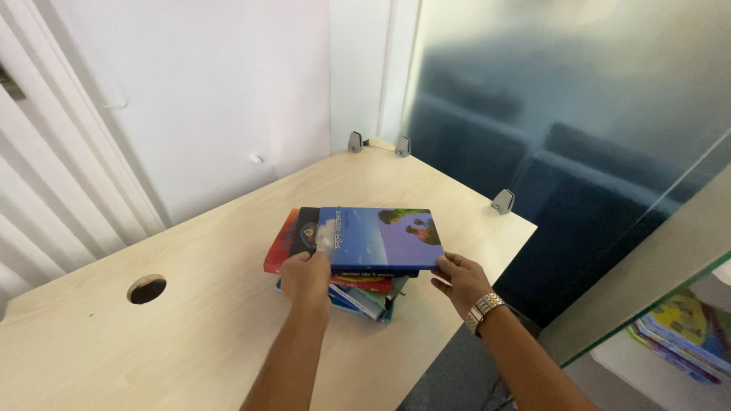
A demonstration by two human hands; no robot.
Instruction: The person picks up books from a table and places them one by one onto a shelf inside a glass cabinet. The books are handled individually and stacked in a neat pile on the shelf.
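2 hands [304, 278] grip 1 blue book [378, 237]; stack [365, 293] below.

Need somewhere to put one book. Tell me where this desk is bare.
Bare: the desk between the cable hole and the book stack, and behind the stack toward the glass clamps. Crowded: the right edge, where left hand and right hand grip the stack.

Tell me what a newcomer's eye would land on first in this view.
First the blue book with a purple sky cover, topping an uneven stack of books near the front edge of the pale wooden desk. The left hand grips its near left corner and the right hand, with a metal watch on the wrist, holds its right corner. Behind, a frosted glass partition rises at the desk's far edge.
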